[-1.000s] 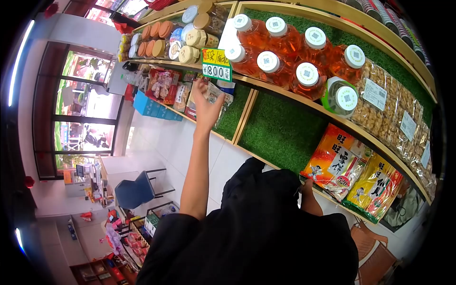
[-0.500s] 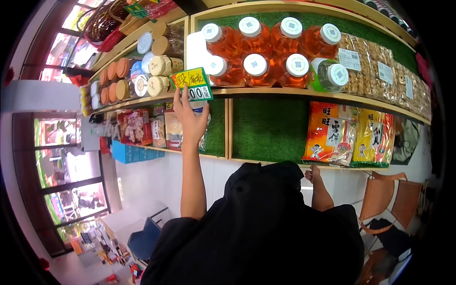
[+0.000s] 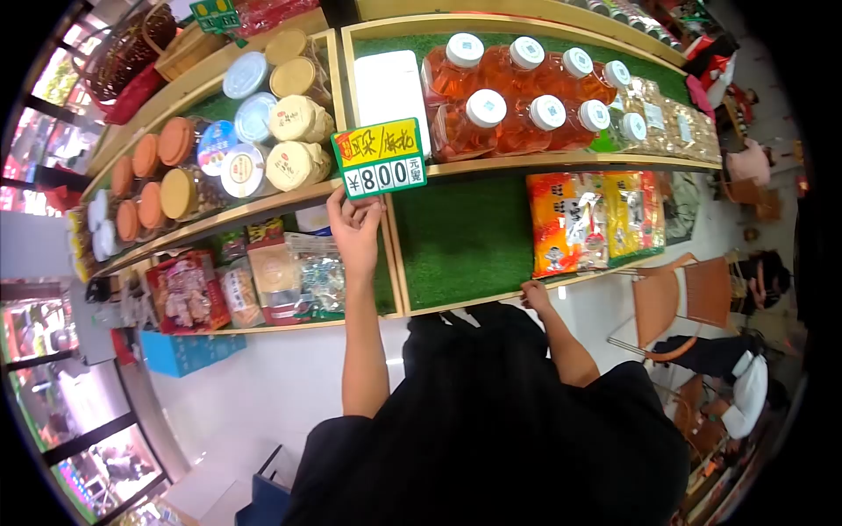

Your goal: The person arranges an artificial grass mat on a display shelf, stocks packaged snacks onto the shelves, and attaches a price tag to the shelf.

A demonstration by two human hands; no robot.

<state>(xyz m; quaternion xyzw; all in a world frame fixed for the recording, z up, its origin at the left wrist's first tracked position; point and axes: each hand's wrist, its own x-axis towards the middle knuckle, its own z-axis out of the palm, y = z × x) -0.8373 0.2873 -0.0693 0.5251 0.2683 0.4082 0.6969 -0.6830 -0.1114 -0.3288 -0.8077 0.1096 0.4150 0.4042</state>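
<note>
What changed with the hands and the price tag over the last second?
The left hand rose from in front of the snack packets on the lower shelf to the price tag clipped on the shelf edge, and its fingertips now touch the tag's lower edge. The right hand stayed at the lower shelf's front edge. The orange bottles stayed put.

Left arm stretched upward, left hand (image 3: 355, 230) raised, grip apparently loose, right hand (image 3: 532, 295) low, fingers resting.

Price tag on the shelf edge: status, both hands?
Left hand at the price tag, fingertips touching its lower edge. Right hand resting on the lower shelf edge. Nothing between hand and tag.
</note>
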